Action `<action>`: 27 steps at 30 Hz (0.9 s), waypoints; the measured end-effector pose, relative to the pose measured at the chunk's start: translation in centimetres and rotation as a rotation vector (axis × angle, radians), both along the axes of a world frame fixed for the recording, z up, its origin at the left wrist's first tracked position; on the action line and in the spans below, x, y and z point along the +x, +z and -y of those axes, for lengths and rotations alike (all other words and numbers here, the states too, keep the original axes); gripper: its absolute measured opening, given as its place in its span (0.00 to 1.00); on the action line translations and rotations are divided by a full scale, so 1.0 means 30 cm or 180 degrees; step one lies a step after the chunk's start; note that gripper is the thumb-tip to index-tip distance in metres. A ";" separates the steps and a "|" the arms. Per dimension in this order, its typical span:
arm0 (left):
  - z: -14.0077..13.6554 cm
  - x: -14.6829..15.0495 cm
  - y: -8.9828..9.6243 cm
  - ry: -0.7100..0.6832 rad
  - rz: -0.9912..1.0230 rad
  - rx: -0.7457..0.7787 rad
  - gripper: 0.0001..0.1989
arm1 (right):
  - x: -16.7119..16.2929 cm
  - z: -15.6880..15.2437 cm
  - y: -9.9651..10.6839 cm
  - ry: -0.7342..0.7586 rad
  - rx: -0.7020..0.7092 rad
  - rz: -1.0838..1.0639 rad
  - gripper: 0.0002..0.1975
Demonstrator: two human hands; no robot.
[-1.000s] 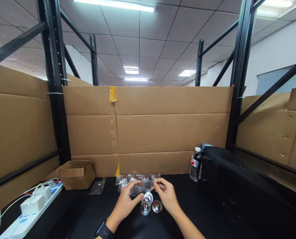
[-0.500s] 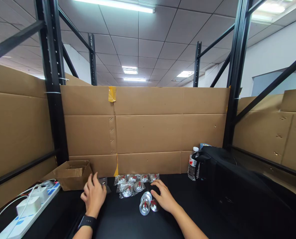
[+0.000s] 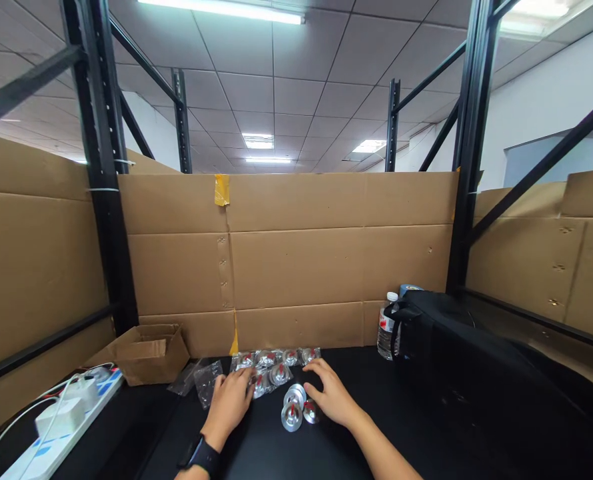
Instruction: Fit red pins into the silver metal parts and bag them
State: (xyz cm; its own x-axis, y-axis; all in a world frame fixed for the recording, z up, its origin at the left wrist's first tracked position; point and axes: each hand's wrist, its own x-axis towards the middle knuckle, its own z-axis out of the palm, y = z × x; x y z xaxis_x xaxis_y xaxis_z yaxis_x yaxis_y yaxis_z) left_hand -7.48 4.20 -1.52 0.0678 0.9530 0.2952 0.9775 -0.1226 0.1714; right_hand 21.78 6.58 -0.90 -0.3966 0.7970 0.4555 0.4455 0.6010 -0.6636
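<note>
My left hand (image 3: 230, 401), with a dark watch at the wrist, is at the left edge of a group of shiny round metal pieces with red centres in clear plastic bags (image 3: 279, 375). Its fingers reach over the nearest bagged piece; no firm hold shows. My right hand (image 3: 332, 395) is open, thumb and fingers apart, beside several unwrapped metal pieces (image 3: 291, 416) lying close together on the black tabletop (image 3: 261, 453). Left of my left hand lie crumpled clear plastic bags (image 3: 207, 383) with no metal piece visible in them.
An open cardboard box (image 3: 151, 360) stands at the back left, behind a white power strip (image 3: 41, 460) with plugs and cables. At right are a water bottle (image 3: 386, 330) and a large black bag (image 3: 476, 373). Cardboard walls (image 3: 296, 267) and black rack posts (image 3: 109, 233) surround the table.
My left hand has moved right, from the clear plastic bags beside the box to the bagged metal pieces, uncovering those bags. My right hand has stayed nearly in place.
</note>
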 end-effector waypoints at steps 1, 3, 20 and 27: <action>-0.004 -0.003 0.000 0.0091 -0.0025 0.0038 0.22 | 0.000 0.002 0.001 0.0012 -0.0002 -0.0013 0.17; -0.014 -0.010 -0.010 0.0219 -0.0060 0.0069 0.24 | 0.000 0.006 0.003 0.0017 -0.0012 -0.0042 0.21; -0.004 -0.017 0.039 -0.0002 0.1047 0.0457 0.10 | -0.012 0.036 0.038 0.0096 -0.0055 -0.0122 0.19; 0.018 0.113 0.066 -0.1000 0.2519 0.0795 0.13 | -0.051 0.063 0.046 0.0296 -0.0299 -0.0610 0.25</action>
